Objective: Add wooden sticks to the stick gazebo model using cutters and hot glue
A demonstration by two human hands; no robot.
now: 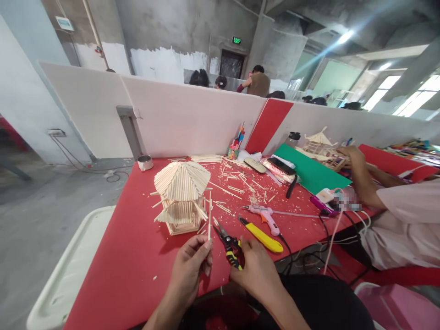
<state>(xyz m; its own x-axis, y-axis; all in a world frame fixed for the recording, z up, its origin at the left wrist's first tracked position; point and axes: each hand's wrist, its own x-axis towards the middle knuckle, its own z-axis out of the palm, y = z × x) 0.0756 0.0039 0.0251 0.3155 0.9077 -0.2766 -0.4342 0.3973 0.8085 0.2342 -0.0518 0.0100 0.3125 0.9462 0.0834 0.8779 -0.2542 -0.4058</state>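
Observation:
Between the thumb and fingers of my left hand (196, 256), a thin wooden stick (210, 220) stands nearly upright. My right hand (256, 266) is closed around the black and yellow handles of a pair of cutters (228, 243), whose blades point up and left beside the stick. Beyond my left hand rests a small pavilion model (182, 197) made of wooden sticks, with a sloped roof and a hexagonal-looking base. A yellow utility knife (264, 237) lies right of the cutters. Behind it is a pink hot glue gun (266, 216) with a glue stick in its back.
The red tabletop (113, 270) carries scattered stick offcuts (237, 183), a pen cup (233, 150), a tape roll (145, 162), a phone (281, 165) and a green board (311, 169). Cables (330, 233) run along the right edge. A person's arm (360, 174) works at another stick model (321, 144).

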